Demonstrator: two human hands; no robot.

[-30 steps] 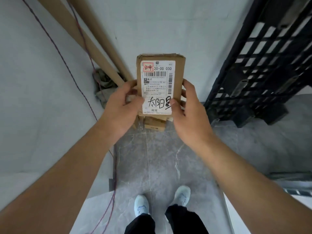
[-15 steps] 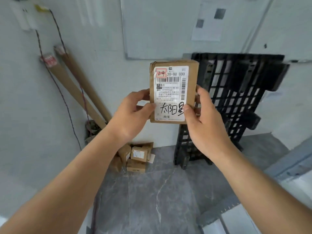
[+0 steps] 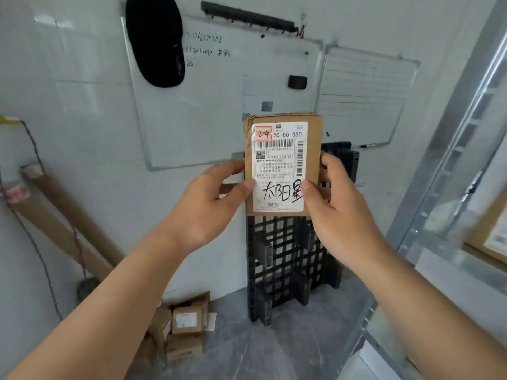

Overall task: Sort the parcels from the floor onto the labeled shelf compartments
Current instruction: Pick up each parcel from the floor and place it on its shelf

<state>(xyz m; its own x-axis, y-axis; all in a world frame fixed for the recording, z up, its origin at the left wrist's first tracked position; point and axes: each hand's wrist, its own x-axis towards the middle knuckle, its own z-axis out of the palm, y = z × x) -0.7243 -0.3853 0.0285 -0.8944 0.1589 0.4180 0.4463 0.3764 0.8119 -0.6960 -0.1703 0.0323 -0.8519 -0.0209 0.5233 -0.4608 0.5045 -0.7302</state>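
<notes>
A flat brown cardboard parcel (image 3: pixel 284 149) with a white shipping label, marked "2-4" in a red box at its top left, is held upright at chest height. My left hand (image 3: pixel 208 204) grips its left edge with the thumb on the label. My right hand (image 3: pixel 334 204) grips its right edge, thumb on the label's lower right. Several small cardboard parcels (image 3: pixel 186 325) lie on the grey floor by the wall at lower left. The metal shelf (image 3: pixel 439 215) stands at the right edge, with a boxed parcel (image 3: pixel 491 237) in a compartment.
A black plastic pallet (image 3: pixel 290 259) leans upright against the wall behind the parcel. Two whiteboards (image 3: pixel 208 100) hang on the wall, with a black cloth item (image 3: pixel 156 39) above. Long cardboard tubes (image 3: pixel 63 220) lean at left beside a dangling cord (image 3: pixel 35 242).
My view has tilted up and turned right, from the floor to the wall and shelf. Both hands kept their hold and raised the parcel in front of me.
</notes>
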